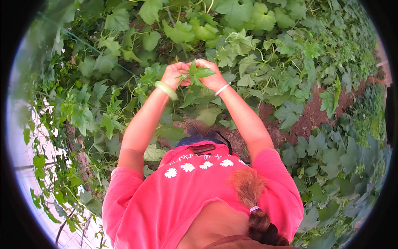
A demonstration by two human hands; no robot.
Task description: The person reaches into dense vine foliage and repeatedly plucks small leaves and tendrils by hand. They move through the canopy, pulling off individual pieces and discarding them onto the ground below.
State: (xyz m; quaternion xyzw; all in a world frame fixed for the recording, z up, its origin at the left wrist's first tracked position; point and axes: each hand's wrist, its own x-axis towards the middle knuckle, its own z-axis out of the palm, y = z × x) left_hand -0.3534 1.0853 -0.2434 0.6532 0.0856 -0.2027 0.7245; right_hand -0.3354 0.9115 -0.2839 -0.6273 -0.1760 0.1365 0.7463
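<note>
Both my hands meet out in front of me among climbing vines with broad lobed leaves. My left hand [176, 74], with a pale green bangle [166, 90] at its wrist, has curled fingers around a slender vine shoot [182, 76]. Close against it, my right hand [214, 74] wears a silver-coloured bangle [223, 88] and is curled at the same shoot. A bright green pointed leaf [199, 72] of the shoot lies across the right fingers and hides part of the grip. Just beyond the hands hangs a thin string [176, 28].
A taut green cord [84, 42] runs diagonally through the foliage at upper left. Bare reddish soil [306, 116] shows between leafy rows at right. My shoes [199, 129] stand on soil below the hands. A pale sheet-like surface [26, 149] lies behind vines at far left.
</note>
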